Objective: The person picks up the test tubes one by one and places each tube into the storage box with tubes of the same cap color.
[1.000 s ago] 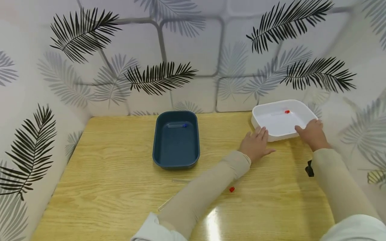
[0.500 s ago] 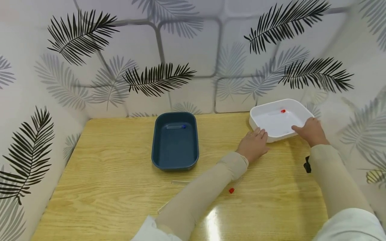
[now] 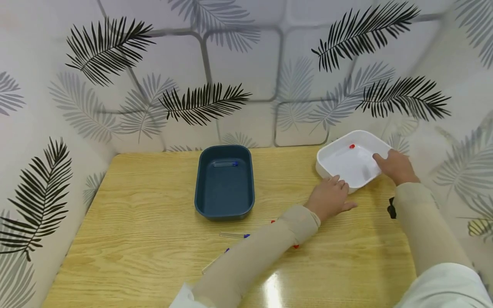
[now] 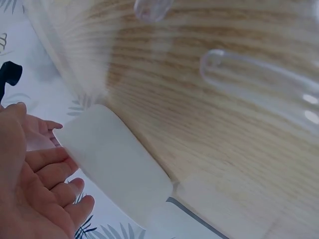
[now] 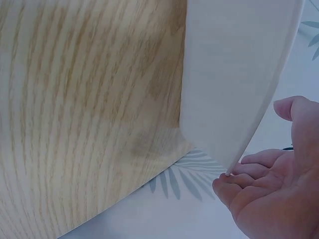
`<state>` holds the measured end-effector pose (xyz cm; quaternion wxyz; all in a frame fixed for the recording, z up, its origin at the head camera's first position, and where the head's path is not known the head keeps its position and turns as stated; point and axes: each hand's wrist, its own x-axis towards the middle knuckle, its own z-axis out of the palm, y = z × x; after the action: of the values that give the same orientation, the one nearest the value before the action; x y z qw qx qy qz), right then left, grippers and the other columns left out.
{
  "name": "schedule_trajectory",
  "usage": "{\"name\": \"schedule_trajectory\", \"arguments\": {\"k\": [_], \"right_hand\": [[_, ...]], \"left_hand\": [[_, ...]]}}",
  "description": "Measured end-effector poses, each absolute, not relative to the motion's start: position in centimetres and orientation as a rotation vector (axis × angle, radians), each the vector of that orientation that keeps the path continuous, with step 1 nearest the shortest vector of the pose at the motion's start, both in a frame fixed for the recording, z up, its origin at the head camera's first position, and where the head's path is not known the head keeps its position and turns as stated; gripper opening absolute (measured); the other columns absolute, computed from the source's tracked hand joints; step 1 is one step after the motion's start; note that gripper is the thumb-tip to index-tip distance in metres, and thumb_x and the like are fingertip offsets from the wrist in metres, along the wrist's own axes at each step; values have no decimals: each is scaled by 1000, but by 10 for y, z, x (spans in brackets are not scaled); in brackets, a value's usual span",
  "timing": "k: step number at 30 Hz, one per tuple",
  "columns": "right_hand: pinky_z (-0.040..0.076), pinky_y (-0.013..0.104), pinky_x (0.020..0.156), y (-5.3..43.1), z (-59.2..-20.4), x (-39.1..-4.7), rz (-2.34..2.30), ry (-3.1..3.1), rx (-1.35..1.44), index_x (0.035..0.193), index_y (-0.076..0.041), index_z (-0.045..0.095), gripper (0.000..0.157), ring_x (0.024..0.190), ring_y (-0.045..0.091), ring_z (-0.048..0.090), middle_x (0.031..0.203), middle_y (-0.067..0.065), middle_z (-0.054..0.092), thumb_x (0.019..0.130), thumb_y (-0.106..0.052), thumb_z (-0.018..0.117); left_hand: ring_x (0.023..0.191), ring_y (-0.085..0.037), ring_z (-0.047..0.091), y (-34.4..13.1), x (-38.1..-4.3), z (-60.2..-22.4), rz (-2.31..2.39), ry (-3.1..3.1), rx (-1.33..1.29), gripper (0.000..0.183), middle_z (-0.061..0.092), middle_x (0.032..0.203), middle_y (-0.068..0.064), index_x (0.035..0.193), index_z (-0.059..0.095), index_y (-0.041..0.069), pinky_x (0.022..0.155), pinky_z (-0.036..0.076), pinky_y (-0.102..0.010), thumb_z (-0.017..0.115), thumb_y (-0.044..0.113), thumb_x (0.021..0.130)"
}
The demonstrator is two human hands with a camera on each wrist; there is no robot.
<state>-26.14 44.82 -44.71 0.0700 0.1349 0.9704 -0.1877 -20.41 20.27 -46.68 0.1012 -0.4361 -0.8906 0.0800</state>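
A white tray (image 3: 348, 156) stands at the back right of the table, holding a small red-capped piece (image 3: 352, 146); its clear part is hard to make out. My left hand (image 3: 330, 197) rests its fingertips on the tray's front left rim, thumb held away. At the right corner my right hand (image 3: 396, 166) touches the rim with its fingertips. In the right wrist view, that hand's thumb (image 5: 286, 107) is raised apart from the tray wall. In the left wrist view, the left hand's fingers (image 4: 60, 172) lie loosely bent against the tray's edge.
A dark blue tray (image 3: 224, 188) holds a clear tube with a blue cap (image 3: 227, 164). Blue-capped tubes (image 3: 234, 235) lie in front, partly behind the left sleeve. Red caps (image 3: 296, 246) show beside that sleeve. A black object (image 3: 391, 208) sits near the right cuff.
The white tray has turned, its left and front corners coming nearer to me. The red-capped piece has shifted left with it. My left forearm has moved slightly, uncovering blue caps and another red one.
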Motion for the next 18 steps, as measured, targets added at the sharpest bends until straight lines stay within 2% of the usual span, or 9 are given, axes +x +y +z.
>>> {"name": "schedule_trajectory", "arguments": {"k": [6,12,18], "right_hand": [[26,62,98,439,-447,-269,-579,2874,381,136,21,18,88,118,55,31,135,42,25,93,-55,33],[30,61,96,429,-450,-276,-516,2954,207,131,23,27,80,112,54,38,129,42,34,95,-47,38],[27,59,100,409,-448,-282,-479,2964,103,133,22,26,77,119,54,32,132,41,32,95,-44,40]], "left_hand": [[115,-11,47,196,-194,-472,205,-2586,-1335,65,56,118,6,125,54,16,100,34,-26,24,63,93],[118,-11,45,188,-183,-476,169,-2593,-1352,66,52,124,6,132,48,16,103,31,-28,24,63,93],[123,-12,42,179,-171,-475,161,-2649,-1373,70,49,130,5,135,45,16,107,27,-30,22,66,91]]}}
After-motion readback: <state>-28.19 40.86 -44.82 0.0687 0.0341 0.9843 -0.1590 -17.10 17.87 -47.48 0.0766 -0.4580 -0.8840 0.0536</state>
